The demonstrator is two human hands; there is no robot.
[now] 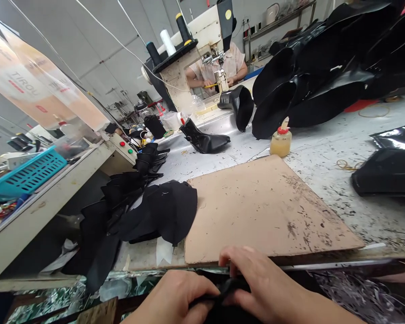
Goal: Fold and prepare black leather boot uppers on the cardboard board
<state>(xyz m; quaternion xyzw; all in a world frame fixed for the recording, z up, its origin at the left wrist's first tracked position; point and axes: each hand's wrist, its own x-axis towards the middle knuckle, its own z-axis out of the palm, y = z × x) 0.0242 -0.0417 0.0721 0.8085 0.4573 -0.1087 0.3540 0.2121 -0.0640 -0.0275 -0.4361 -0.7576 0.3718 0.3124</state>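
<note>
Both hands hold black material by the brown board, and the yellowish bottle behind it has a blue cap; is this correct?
No: in the head view, the bottle behind the board has a red cap. The left hand and right hand hold black material.

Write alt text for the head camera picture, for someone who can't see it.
A left hand and a right hand hold black material at the near edge of a worktable, by a tan board. Beyond the board are a yellowish bottle, a black boot and a sewing machine with another person behind it; black pieces lie to both sides.
</note>
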